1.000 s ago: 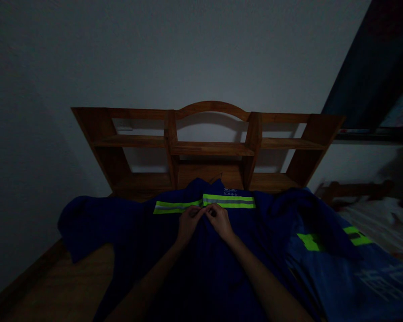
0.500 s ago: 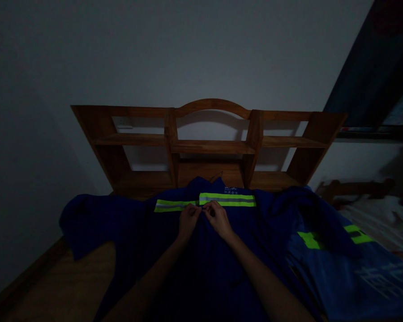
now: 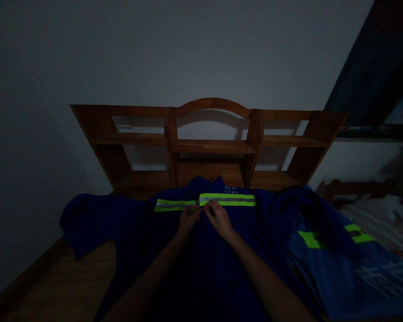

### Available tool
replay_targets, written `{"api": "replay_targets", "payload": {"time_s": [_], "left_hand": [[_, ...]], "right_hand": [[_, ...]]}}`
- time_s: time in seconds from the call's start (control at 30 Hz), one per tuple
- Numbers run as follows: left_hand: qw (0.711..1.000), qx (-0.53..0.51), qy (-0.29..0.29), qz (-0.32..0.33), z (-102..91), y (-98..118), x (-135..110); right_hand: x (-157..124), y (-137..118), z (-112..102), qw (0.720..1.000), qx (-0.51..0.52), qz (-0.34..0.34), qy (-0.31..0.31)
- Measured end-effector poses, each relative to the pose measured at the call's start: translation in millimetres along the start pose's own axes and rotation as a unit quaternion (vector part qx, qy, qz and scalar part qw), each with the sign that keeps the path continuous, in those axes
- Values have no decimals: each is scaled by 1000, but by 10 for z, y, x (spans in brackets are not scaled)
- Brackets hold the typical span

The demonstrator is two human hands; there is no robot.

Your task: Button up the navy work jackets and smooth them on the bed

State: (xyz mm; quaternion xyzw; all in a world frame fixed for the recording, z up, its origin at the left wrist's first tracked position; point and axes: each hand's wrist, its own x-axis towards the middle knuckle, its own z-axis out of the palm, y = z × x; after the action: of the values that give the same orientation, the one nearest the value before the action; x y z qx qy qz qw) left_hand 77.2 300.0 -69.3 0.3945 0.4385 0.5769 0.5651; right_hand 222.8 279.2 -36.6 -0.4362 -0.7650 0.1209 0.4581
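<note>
A dark blue work jacket [image 3: 147,232] lies spread front-up on a wooden surface, with a yellow-green reflective stripe [image 3: 204,200] across its chest. My left hand [image 3: 188,220] and my right hand [image 3: 218,218] meet at the jacket's centre front, just below the stripe. Both hands have their fingers pinched on the fabric edges there. What sits between the fingertips is too dark and small to make out.
A wooden shelf unit [image 3: 210,145] stands against the grey wall behind the jacket. A second blue garment [image 3: 349,268] with reflective patches lies at the right. Bare wood [image 3: 63,286] shows at the lower left. A pale bed surface [image 3: 379,219] is at the far right.
Both hands have stayed pinched at the jacket's centre front, shifting slightly upward in the picture. The jacket lies the same.
</note>
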Motion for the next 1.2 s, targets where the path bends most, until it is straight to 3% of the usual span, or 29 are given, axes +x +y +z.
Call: {"api": "replay_targets", "payload": {"time_s": [0.33,0.43,0.6,0.93,1.2], "left_hand": [[999,40,-3,29,-21,1,-17],[988,123,5,97,9,50,-35],[945,236,2,226,76,148,-132],[952,215,-34,214,32,21,-25],[947,226,-60,219,67,76,-52]], "right_hand": [[-12,-13,24,1000,1,1,6],[-4,10,42,1000,19,15,20],[2,65,39,997,48,63,24],[1,20,-12,991,103,82,8],[4,51,-74,988,129,81,-17]]}}
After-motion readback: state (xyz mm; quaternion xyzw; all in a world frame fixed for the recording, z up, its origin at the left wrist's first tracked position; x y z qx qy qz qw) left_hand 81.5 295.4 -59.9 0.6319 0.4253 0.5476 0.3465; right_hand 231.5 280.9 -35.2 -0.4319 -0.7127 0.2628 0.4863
